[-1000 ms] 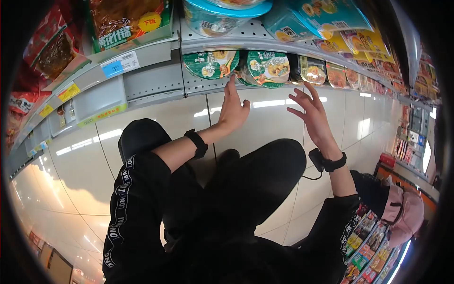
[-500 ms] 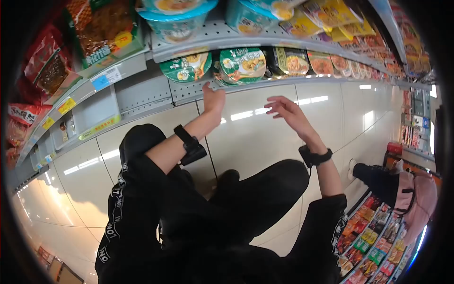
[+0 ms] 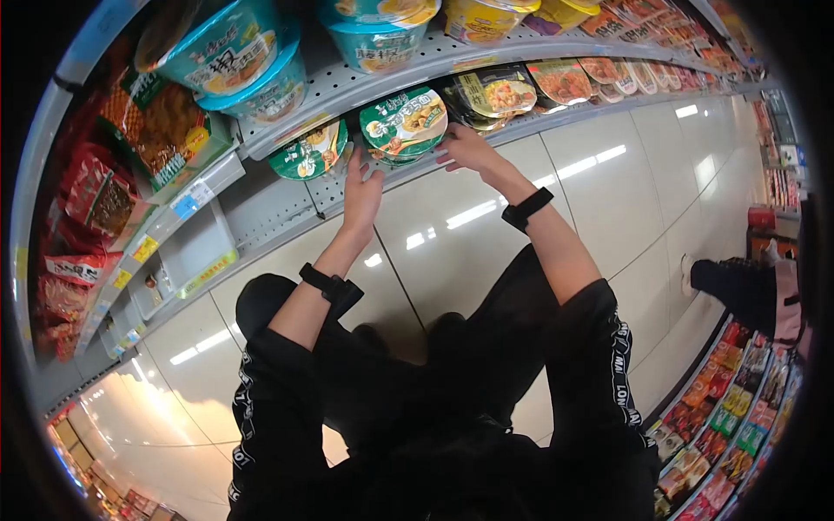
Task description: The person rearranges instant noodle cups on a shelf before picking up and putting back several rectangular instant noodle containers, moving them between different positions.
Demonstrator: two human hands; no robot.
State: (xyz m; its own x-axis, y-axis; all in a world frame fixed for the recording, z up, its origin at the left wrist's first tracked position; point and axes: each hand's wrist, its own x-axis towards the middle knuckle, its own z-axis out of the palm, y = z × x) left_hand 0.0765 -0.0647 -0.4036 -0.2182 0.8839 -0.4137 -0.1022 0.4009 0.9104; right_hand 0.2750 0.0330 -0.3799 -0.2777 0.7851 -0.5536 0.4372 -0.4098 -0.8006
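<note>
A green-lidded noodle bowl sits on the lower shelf, apparently on top of another. My left hand is at its lower left side, fingers pointing up and apart, between it and a second green-lidded bowl. At its right edge is my right hand, fingers somewhat spread and curved, close to or touching the rim; contact is hard to make out. Neither hand holds anything. Black square-lidded noodle packs stand just right of the bowl.
Blue noodle tubs and yellow tubs are on the shelf above, whose edge overhangs the lower one. Red snack bags hang at the left. At the right, another person is beside a rack of colourful packets.
My right hand has moved up and left to the green bowl's right side. My left hand has shifted slightly left and down. The view has shifted, showing more blue tubs.
</note>
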